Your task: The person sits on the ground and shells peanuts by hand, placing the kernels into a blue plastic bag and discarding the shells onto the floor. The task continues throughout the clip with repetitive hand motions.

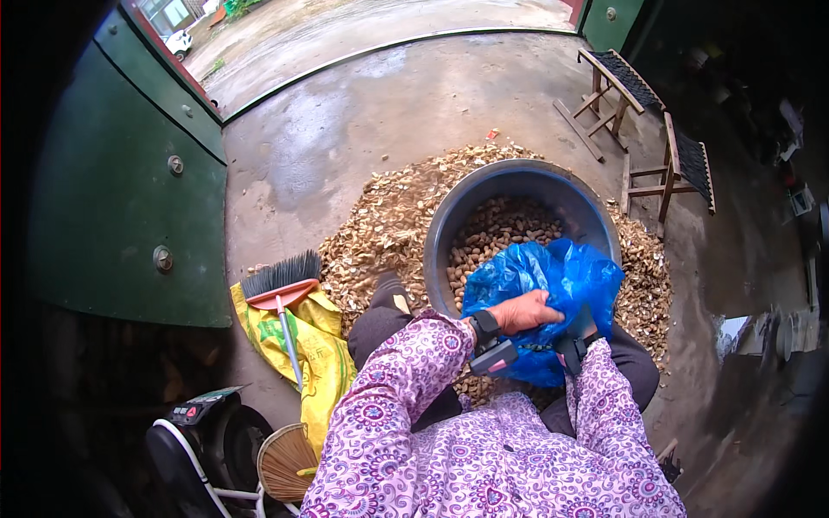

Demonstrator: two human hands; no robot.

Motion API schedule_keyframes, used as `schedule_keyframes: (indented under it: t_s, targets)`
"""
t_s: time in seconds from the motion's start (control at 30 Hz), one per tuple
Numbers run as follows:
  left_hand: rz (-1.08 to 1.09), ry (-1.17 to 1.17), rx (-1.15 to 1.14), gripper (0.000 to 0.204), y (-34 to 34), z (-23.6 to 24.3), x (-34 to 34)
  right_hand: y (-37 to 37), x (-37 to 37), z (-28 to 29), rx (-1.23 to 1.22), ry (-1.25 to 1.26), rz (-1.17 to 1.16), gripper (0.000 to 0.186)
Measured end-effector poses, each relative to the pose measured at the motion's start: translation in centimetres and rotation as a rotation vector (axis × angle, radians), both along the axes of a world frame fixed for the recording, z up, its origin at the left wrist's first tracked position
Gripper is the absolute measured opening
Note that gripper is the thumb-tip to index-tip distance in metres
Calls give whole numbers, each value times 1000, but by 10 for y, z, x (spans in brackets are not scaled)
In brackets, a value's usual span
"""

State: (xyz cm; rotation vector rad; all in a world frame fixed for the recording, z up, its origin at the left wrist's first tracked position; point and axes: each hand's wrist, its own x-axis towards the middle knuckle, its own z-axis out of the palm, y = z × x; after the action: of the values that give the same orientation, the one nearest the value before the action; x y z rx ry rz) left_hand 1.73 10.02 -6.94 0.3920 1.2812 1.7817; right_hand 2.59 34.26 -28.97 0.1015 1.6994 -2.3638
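Note:
My left hand (522,311) grips the crumpled blue plastic bag (540,268), its fingers curled on the plastic. The bag hangs over the near part of a large metal tub (449,203) and between my knees. Unshelled peanuts (492,226) lie inside the tub behind the bag. My right wrist (572,352), with a dark strapped device, is at the bag’s right side; that hand’s fingers are hidden in or behind the plastic. A wide pile of peanut shells (393,216) surrounds the tub on the concrete floor.
A broom (278,283) rests on a yellow sack (324,332) at left, near a straw brush (281,462) and a black wheeled machine (207,440). Wooden folding stools (665,181) stand at right. A green metal door (121,216) borders the left, with an open doorway ahead.

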Motion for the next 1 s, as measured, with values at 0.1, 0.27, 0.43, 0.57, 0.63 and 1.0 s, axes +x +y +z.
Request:
schedule_keyframes:
  t_s: [0.1, 0.27, 0.43, 0.57, 0.63, 1.0]
  targets:
    - [-38, -43, -34, 14, -11, 26, 5, -4, -3, 18, 25, 6, 50, 24]
    - [-216, -81, 174, 13, -19, 42, 10, -11, -46, 57, 70, 53, 122, 30]
    - [-46, -49, 165, 27, -51, 72, -15, -9, -35, 94, 113, 67, 182, 36]
    - [175, -11, 207, 28, -66, 86, -34, -11, -49, 110, 142, 90, 231, 42]
    - [265, 7, 153, 24, -70, 79, -45, -19, -48, 111, 145, 97, 231, 43]
    - [1160, 1620, -481, 20, -60, 99, -39, -49, -80, 52, -367, -141, -94, 35]
